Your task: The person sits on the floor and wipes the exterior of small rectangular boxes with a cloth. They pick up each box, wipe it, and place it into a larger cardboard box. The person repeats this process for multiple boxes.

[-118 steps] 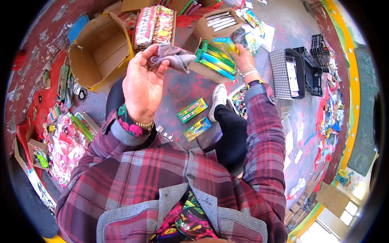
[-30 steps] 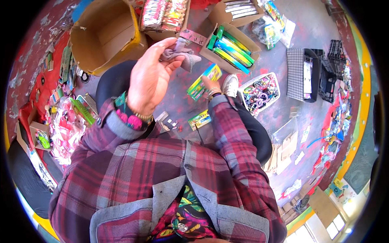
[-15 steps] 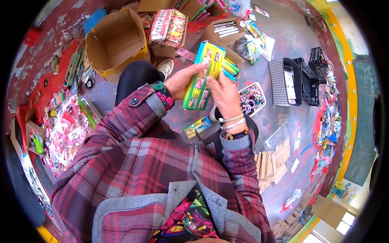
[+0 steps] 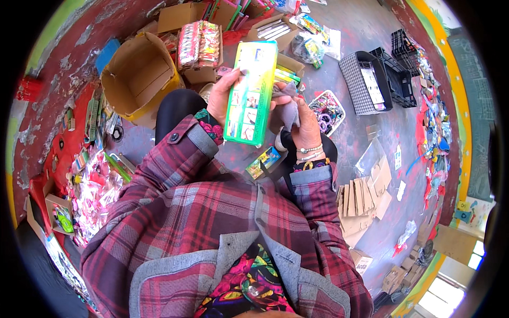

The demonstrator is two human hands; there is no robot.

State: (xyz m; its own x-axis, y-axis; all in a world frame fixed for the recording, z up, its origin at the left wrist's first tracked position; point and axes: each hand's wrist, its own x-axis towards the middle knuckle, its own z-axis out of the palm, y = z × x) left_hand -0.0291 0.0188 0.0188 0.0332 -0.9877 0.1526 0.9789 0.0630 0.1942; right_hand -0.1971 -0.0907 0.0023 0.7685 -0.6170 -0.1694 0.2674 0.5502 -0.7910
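Observation:
A flat green and yellow box (image 4: 251,95) with small pictures on its face is held up in front of me. My left hand (image 4: 221,97) is closed on its left edge, the thumb lying over the front. Just right of the box, my right hand (image 4: 306,122) grips a grey cloth (image 4: 287,112), its fingers bent around the folds. Part of the cloth touches or hangs beside the box's right edge. Below the box, a smaller yellow and blue box (image 4: 263,162) lies near my foot.
An open cardboard box (image 4: 140,79) stands at the far left, with packaged goods (image 4: 200,46) beside it. To the right are a basket of hair ties (image 4: 327,112), a checkered bin (image 4: 365,84) and folded brown cardboard (image 4: 362,199). A pile of pink packets (image 4: 96,193) lies left.
The box has turned more upright and shifted slightly left. My right hand has drawn back from the box's face to its right side, and the grey cloth now shows in it.

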